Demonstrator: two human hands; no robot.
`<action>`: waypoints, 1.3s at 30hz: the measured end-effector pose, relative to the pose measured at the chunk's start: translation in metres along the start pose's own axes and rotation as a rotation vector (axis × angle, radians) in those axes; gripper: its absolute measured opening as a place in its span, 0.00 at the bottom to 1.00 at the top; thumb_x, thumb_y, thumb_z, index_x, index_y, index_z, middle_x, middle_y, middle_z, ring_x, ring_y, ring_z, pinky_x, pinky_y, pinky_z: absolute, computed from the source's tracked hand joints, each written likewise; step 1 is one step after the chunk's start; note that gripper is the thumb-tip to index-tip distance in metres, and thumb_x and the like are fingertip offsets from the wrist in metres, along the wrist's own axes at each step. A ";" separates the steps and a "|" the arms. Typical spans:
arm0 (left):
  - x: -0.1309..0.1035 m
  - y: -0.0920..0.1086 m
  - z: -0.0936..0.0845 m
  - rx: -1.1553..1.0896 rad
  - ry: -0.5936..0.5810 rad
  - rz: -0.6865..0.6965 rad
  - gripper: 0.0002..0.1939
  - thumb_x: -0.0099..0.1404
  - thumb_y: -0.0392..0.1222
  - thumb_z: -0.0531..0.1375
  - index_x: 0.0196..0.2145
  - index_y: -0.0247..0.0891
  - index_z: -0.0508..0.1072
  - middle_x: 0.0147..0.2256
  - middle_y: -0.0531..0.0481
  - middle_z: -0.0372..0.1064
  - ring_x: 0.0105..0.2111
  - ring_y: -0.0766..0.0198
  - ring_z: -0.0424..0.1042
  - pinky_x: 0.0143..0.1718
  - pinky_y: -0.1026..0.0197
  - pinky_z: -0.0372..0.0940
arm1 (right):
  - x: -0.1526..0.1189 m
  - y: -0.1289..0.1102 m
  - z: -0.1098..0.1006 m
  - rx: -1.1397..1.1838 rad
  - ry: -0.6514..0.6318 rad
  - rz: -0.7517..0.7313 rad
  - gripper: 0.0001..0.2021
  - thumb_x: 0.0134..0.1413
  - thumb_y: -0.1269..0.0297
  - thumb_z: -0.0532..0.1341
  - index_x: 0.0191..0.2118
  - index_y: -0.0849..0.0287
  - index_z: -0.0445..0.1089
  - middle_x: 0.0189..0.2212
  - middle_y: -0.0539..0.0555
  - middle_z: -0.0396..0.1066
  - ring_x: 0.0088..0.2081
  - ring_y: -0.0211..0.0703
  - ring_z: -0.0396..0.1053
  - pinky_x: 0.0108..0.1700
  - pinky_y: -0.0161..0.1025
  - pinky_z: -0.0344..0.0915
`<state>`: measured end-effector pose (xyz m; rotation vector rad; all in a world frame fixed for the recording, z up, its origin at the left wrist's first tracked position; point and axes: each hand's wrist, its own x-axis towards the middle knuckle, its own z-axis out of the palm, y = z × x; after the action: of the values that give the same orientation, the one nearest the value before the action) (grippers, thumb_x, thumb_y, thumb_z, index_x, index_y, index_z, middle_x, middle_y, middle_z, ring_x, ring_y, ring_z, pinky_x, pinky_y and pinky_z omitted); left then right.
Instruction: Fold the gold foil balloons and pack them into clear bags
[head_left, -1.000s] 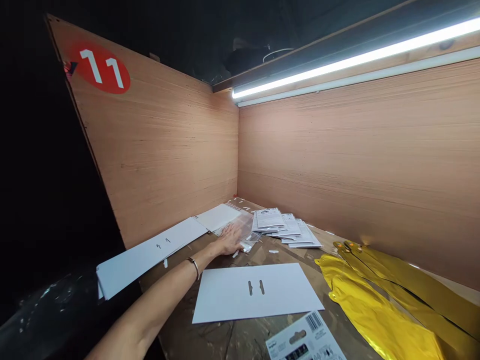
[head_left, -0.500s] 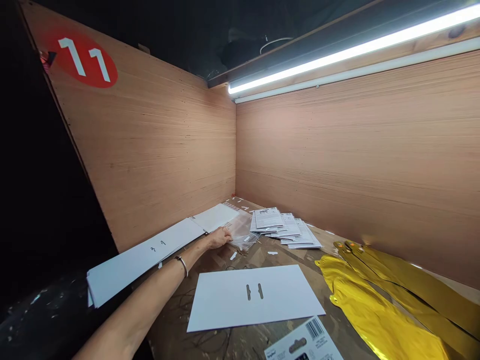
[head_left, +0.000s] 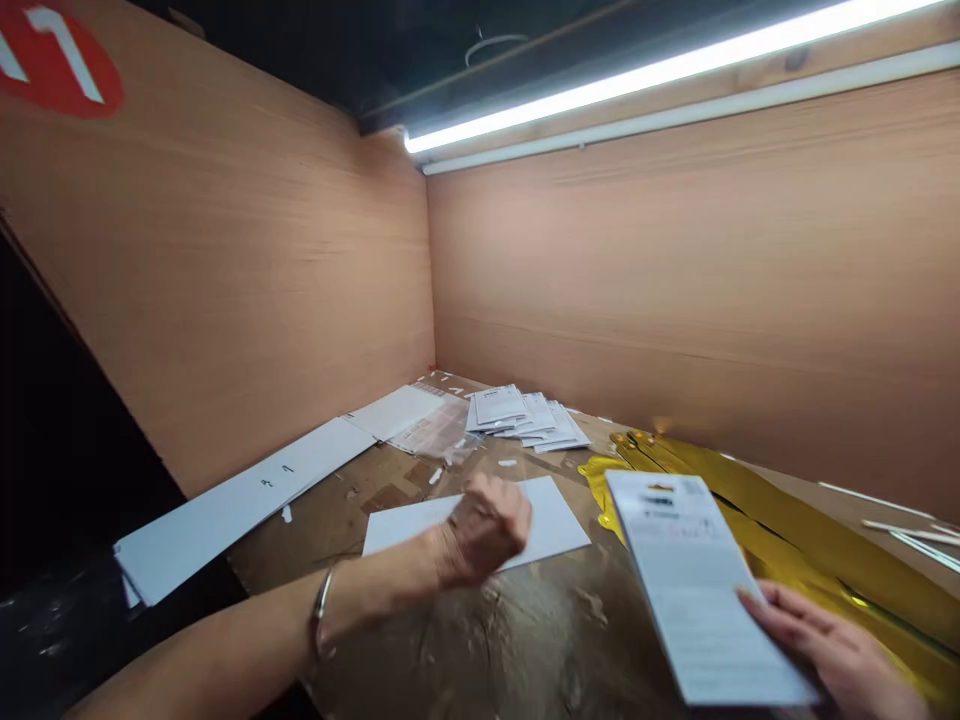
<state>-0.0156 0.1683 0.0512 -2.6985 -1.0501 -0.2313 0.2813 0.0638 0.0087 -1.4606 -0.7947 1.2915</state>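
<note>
My left hand (head_left: 491,530), with a metal bangle on the wrist, is closed in front of a blank white card (head_left: 551,530) and covers part of it. Its curled fingers hide whatever they may hold, and the hand is slightly blurred. On the right, my right hand (head_left: 825,640) grips the lower edge of a printed white packaging card (head_left: 697,600) with a hanging slot at its top. That card is tilted up off the table, its print too smeared to read. Clear plastic bags (head_left: 435,425) lie beyond my left hand.
A long stack of white card (head_left: 255,500) runs along the left wall. Overlapping printed packs (head_left: 499,405) lie at the back. Golden foil pieces (head_left: 840,560) spread along the right, with thin white sticks (head_left: 915,540) beyond them. Plywood walls (head_left: 675,270) enclose the table.
My left hand has drawn back from the plastic bags toward me and to the right. My right hand has come into view, holding up the printed card. The view has shifted right.
</note>
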 end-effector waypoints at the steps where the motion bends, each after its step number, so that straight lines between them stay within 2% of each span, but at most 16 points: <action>1: -0.008 0.029 0.000 0.100 0.029 0.157 0.10 0.55 0.29 0.47 0.27 0.31 0.68 0.24 0.42 0.64 0.25 0.58 0.63 0.25 0.54 0.58 | -0.002 -0.007 -0.006 0.064 0.014 0.004 0.13 0.33 0.55 0.65 0.25 0.59 0.67 0.20 0.52 0.69 0.21 0.42 0.67 0.24 0.36 0.64; 3: -0.023 0.081 0.001 0.236 0.080 0.329 0.11 0.55 0.31 0.46 0.27 0.29 0.67 0.22 0.40 0.63 0.23 0.56 0.63 0.21 0.53 0.57 | -0.007 -0.015 -0.010 0.045 -0.014 0.000 0.13 0.36 0.57 0.64 0.25 0.60 0.66 0.21 0.52 0.69 0.22 0.40 0.66 0.24 0.35 0.63; 5: -0.033 0.120 0.002 0.275 0.099 0.382 0.12 0.56 0.33 0.46 0.26 0.29 0.68 0.22 0.38 0.64 0.21 0.56 0.63 0.18 0.53 0.57 | -0.011 -0.014 -0.006 -0.086 -0.072 -0.009 0.13 0.39 0.56 0.62 0.25 0.61 0.66 0.21 0.51 0.68 0.22 0.38 0.65 0.24 0.33 0.60; 7: -0.037 0.144 0.004 0.256 0.108 0.398 0.12 0.56 0.34 0.46 0.26 0.28 0.68 0.21 0.37 0.64 0.19 0.55 0.63 0.16 0.54 0.57 | -0.009 -0.004 0.002 -0.278 -0.089 -0.025 0.13 0.41 0.55 0.60 0.23 0.62 0.64 0.19 0.49 0.66 0.21 0.36 0.62 0.23 0.32 0.57; 9: -0.040 0.154 0.007 0.191 0.115 0.408 0.11 0.57 0.34 0.47 0.26 0.28 0.67 0.21 0.37 0.64 0.19 0.56 0.63 0.15 0.55 0.56 | -0.003 0.011 0.006 -0.519 -0.055 -0.048 0.14 0.41 0.55 0.58 0.20 0.61 0.61 0.16 0.47 0.61 0.19 0.34 0.58 0.21 0.31 0.53; 11: -0.043 0.151 0.009 0.065 0.129 0.380 0.10 0.58 0.36 0.48 0.27 0.29 0.67 0.24 0.39 0.65 0.22 0.56 0.64 0.18 0.55 0.58 | 0.003 0.024 0.005 -0.745 -0.011 -0.070 0.14 0.41 0.55 0.56 0.18 0.60 0.58 0.14 0.46 0.58 0.18 0.33 0.56 0.20 0.31 0.49; 13: -0.049 0.137 0.009 -0.100 0.178 0.254 0.13 0.59 0.44 0.51 0.34 0.31 0.67 0.32 0.38 0.67 0.31 0.53 0.66 0.27 0.51 0.62 | 0.009 0.033 0.002 -0.874 0.012 -0.076 0.14 0.40 0.55 0.55 0.17 0.60 0.58 0.13 0.46 0.57 0.19 0.34 0.56 0.20 0.31 0.48; 16: -0.062 0.103 0.010 -0.280 0.263 -0.171 0.24 0.58 0.54 0.52 0.45 0.33 0.61 0.45 0.39 0.61 0.45 0.52 0.60 0.40 0.51 0.60 | 0.013 0.037 -0.003 -0.913 0.025 -0.071 0.14 0.39 0.56 0.56 0.15 0.60 0.58 0.12 0.45 0.56 0.18 0.35 0.56 0.20 0.32 0.46; 18: -0.070 0.084 0.012 -0.333 0.187 -0.458 0.21 0.57 0.54 0.53 0.42 0.36 0.62 0.42 0.42 0.61 0.43 0.55 0.60 0.39 0.54 0.60 | 0.015 0.036 -0.004 -0.931 0.027 -0.074 0.13 0.37 0.57 0.56 0.14 0.59 0.57 0.11 0.45 0.55 0.18 0.35 0.55 0.20 0.32 0.44; 20: -0.075 0.073 0.018 -0.327 0.045 -0.601 0.20 0.53 0.56 0.56 0.36 0.36 0.64 0.37 0.46 0.61 0.40 0.56 0.61 0.36 0.56 0.60 | 0.015 0.037 -0.004 -0.939 0.023 -0.082 0.13 0.37 0.57 0.56 0.14 0.59 0.57 0.11 0.45 0.55 0.17 0.35 0.55 0.20 0.32 0.44; 22: -0.075 0.072 0.025 -0.287 -0.038 -0.601 0.23 0.48 0.58 0.58 0.33 0.36 0.65 0.35 0.47 0.60 0.38 0.56 0.60 0.36 0.56 0.59 | 0.014 0.038 -0.003 -0.942 0.024 -0.096 0.13 0.38 0.57 0.56 0.15 0.59 0.58 0.12 0.46 0.55 0.18 0.35 0.55 0.20 0.32 0.44; 24: -0.071 0.078 0.031 -0.247 -0.056 -0.569 0.23 0.49 0.58 0.58 0.33 0.35 0.65 0.35 0.47 0.59 0.38 0.56 0.59 0.37 0.56 0.58 | 0.012 0.039 -0.002 -0.939 0.030 -0.116 0.13 0.39 0.57 0.55 0.15 0.59 0.59 0.12 0.46 0.57 0.18 0.36 0.56 0.20 0.32 0.45; 28: -0.057 0.086 0.038 -0.239 -0.075 -0.581 0.15 0.56 0.49 0.55 0.33 0.33 0.65 0.35 0.45 0.60 0.38 0.56 0.59 0.38 0.55 0.56 | 0.007 0.042 -0.002 -0.927 0.029 -0.156 0.13 0.43 0.55 0.53 0.18 0.60 0.62 0.14 0.48 0.60 0.20 0.37 0.59 0.20 0.32 0.47; 33: -0.045 0.080 0.045 -0.398 -0.124 -0.702 0.06 0.57 0.37 0.52 0.31 0.32 0.66 0.35 0.41 0.63 0.40 0.53 0.60 0.41 0.54 0.54 | 0.003 0.040 0.000 -0.914 0.036 -0.178 0.14 0.43 0.56 0.53 0.19 0.61 0.64 0.15 0.49 0.61 0.21 0.38 0.60 0.21 0.32 0.47; 36: -0.038 0.076 0.043 -0.494 -0.131 -0.749 0.04 0.55 0.32 0.53 0.28 0.32 0.66 0.33 0.40 0.65 0.40 0.52 0.63 0.42 0.53 0.54 | 0.000 0.039 0.002 -0.887 0.035 -0.188 0.14 0.43 0.56 0.53 0.20 0.61 0.66 0.16 0.49 0.63 0.21 0.38 0.61 0.21 0.32 0.48; 39: -0.028 0.076 0.032 -0.639 -0.101 -0.833 0.02 0.55 0.32 0.52 0.28 0.32 0.64 0.33 0.38 0.65 0.41 0.50 0.64 0.41 0.52 0.56 | -0.002 0.038 0.003 -0.851 0.043 -0.193 0.13 0.43 0.56 0.53 0.22 0.61 0.67 0.17 0.50 0.65 0.21 0.38 0.62 0.22 0.32 0.49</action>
<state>0.0178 0.1052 0.0015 -2.5686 -2.4350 -0.6660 0.2733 0.0513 -0.0262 -1.9814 -1.5267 0.7837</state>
